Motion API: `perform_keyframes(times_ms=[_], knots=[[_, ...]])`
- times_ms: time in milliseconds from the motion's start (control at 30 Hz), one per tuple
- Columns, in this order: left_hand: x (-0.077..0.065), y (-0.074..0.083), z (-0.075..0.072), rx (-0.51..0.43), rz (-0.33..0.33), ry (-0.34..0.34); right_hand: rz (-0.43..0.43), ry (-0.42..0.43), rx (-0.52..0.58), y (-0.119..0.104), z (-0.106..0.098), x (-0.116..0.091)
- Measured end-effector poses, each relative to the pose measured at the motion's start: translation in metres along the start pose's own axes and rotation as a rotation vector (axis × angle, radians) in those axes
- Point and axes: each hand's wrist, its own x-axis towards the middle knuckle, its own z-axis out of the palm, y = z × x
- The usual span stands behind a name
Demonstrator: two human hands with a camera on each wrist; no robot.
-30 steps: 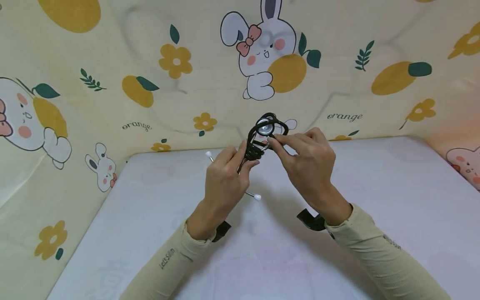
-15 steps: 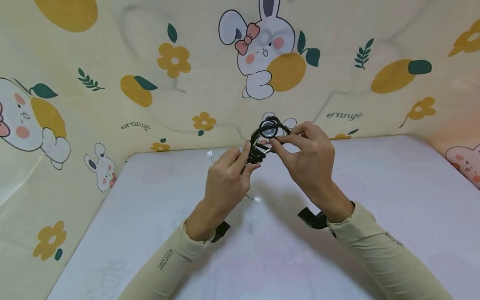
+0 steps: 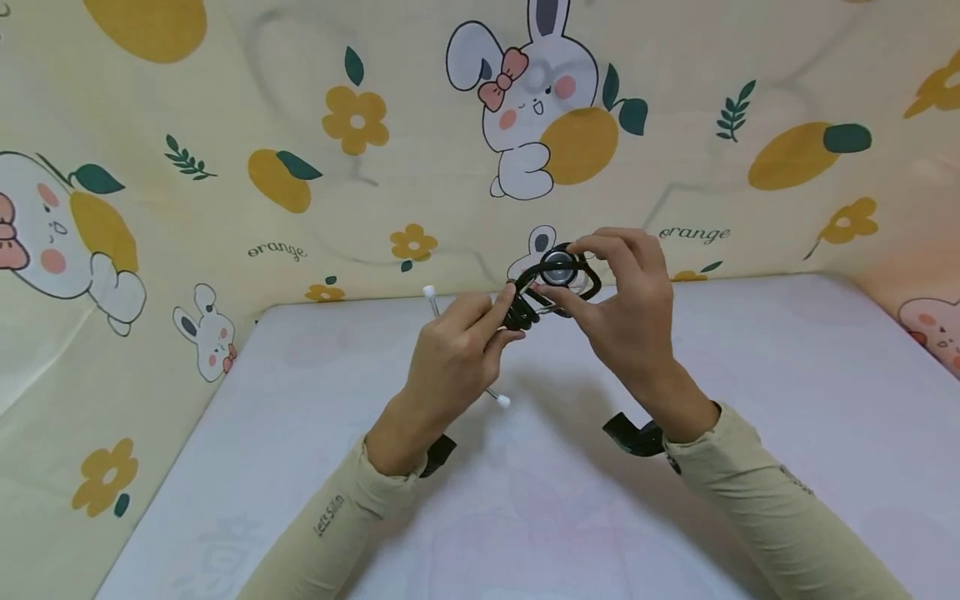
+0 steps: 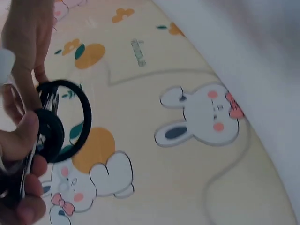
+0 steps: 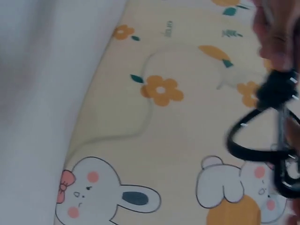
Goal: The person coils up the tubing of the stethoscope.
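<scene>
A stethoscope with coiled black tubing (image 3: 522, 313) is held up above the table between both hands. My left hand (image 3: 459, 346) grips the wound part of the tubing and the metal ear tubes. White ear tips (image 3: 503, 401) stick out on either side of that hand. My right hand (image 3: 630, 304) pinches the round silver chest piece (image 3: 559, 268) between thumb and index finger. A loop of tubing (image 4: 86, 117) stands out past the fingers in the left wrist view. In the right wrist view the wound tubing (image 5: 276, 89) is blurred at the right edge.
The white table (image 3: 525, 517) lies below the hands. Behind it rises a cream backdrop (image 3: 420, 183) printed with rabbits, oranges and flowers. Black straps (image 3: 633, 435) hang at both wrists.
The right hand has shifted slightly right and up; its index finger has moved from below the chest piece to its upper edge. The chest piece and loop have moved right. The left hand keeps its grip.
</scene>
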Motion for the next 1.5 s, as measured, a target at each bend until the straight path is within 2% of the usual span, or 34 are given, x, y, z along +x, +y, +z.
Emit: perform_keyframes(times_ms=[133,200,367,533,667,800,900,967,1067,1167,1400,1500], knots=[[0.002,-0.007,-0.004,0.048,0.081,-0.057,0.077,-0.143,0.037,0.003,-0.006,0.004],[0.003,-0.010,-0.005,0.052,0.116,-0.080,0.105,-0.188,0.043,0.005,-0.007,0.005],[0.003,-0.017,-0.007,0.028,0.196,-0.132,0.073,-0.228,-0.003,0.007,-0.010,0.005],[0.004,-0.022,-0.008,0.016,0.237,-0.168,0.047,-0.252,-0.033,0.009,-0.012,0.006],[0.005,-0.027,-0.010,0.008,0.242,-0.174,0.070,-0.309,-0.041,0.007,-0.014,0.009],[0.004,-0.034,-0.012,-0.008,0.220,-0.193,0.072,-0.451,-0.059,0.008,-0.015,0.009],[0.003,-0.039,-0.016,-0.041,0.183,-0.213,0.019,-0.540,-0.015,0.012,-0.017,0.009],[0.003,-0.042,-0.018,-0.068,0.164,-0.227,-0.036,-0.563,0.021,0.014,-0.019,0.010],[0.003,-0.045,-0.021,-0.108,0.165,-0.242,-0.121,-0.552,0.033,0.015,-0.019,0.009],[0.003,-0.045,-0.020,-0.132,0.199,-0.244,-0.163,-0.508,0.003,0.015,-0.016,0.008],[0.003,-0.040,-0.020,-0.130,0.242,-0.265,-0.110,-0.361,-0.070,0.013,-0.010,0.004],[0.003,-0.039,-0.019,-0.101,0.250,-0.278,-0.077,-0.346,-0.088,0.013,-0.010,0.005]])
